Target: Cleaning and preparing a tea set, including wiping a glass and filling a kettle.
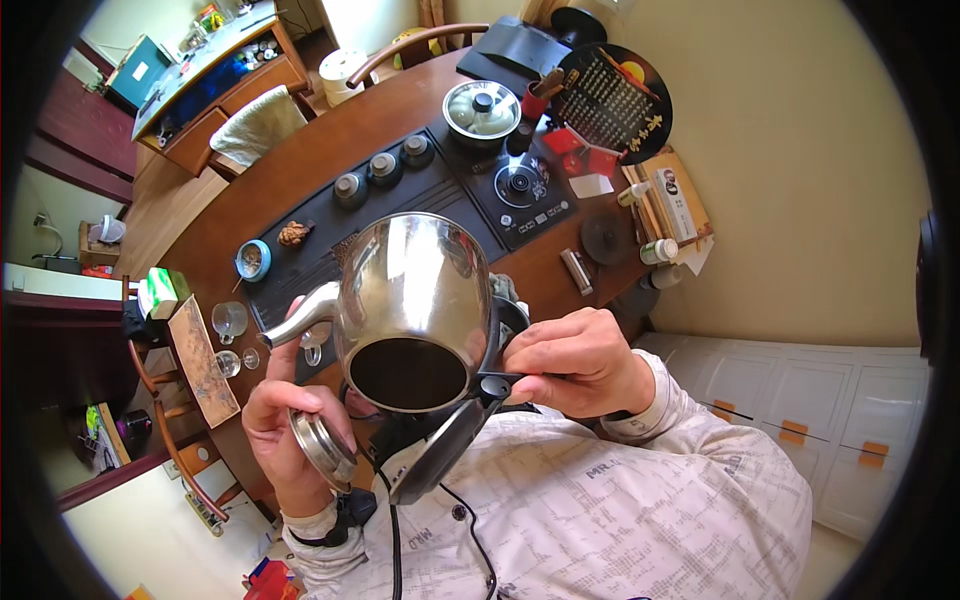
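In front of my chest a polished steel kettle (pixel 412 277) is tilted so that its dark round mouth faces me. My right hand (pixel 581 364) grips its black handle (pixel 496 341) near the rim. A black plastic part (pixel 439 454) hangs from the rim below the mouth, beside that hand. In my left hand (pixel 296 424) is a small round steel lid (pixel 322 450), held edge-on by the thumb and fingers. The index finger of this hand points up behind the kettle's spout (pixel 304 315). Nothing can be made out in the dark inside of the kettle.
Beyond the kettle lies a black tea tray (pixel 420 187) with several dark lidded jars (pixel 384 169). A glass-lidded pot (pixel 481 112) stands beside an induction hob (pixel 521 187). A blue bowl (pixel 253 260) and glass cups (pixel 229 321) are at the left. A black cable (pixel 396 532) hangs before me.
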`<control>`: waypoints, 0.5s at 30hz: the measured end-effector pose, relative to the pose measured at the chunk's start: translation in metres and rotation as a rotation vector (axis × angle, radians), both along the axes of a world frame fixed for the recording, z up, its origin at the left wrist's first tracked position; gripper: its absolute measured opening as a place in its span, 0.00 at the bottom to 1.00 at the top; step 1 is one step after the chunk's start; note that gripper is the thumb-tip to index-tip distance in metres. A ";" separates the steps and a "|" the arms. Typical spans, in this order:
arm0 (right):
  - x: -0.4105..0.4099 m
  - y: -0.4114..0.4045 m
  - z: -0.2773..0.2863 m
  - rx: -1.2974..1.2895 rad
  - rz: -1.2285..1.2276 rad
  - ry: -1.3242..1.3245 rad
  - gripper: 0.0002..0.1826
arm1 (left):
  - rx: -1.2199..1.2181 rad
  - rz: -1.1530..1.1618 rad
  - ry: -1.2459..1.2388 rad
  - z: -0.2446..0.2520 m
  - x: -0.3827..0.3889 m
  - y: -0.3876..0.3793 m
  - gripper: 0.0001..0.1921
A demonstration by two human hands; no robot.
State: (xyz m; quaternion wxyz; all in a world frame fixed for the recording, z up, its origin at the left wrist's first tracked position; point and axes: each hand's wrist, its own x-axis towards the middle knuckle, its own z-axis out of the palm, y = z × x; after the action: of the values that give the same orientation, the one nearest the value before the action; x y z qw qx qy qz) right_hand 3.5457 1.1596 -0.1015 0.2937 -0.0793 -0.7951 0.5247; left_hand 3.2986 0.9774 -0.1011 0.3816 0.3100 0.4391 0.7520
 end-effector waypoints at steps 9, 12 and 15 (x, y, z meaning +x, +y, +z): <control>0.018 0.012 -0.015 -0.114 0.053 0.041 0.09 | -0.027 -0.007 0.035 0.010 0.015 0.005 0.05; 0.023 0.012 -0.015 -0.183 0.059 0.068 0.10 | -0.010 0.020 0.075 0.009 0.019 0.006 0.07; 0.024 0.013 -0.011 -0.245 0.078 0.103 0.09 | -0.007 0.008 0.126 0.008 0.018 0.006 0.08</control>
State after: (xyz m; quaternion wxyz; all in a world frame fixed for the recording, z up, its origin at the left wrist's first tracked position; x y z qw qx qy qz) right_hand 3.5701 1.1726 -0.1130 0.3017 -0.0566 -0.7114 0.6323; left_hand 3.3170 0.9834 -0.0929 0.3515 0.3535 0.4662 0.7309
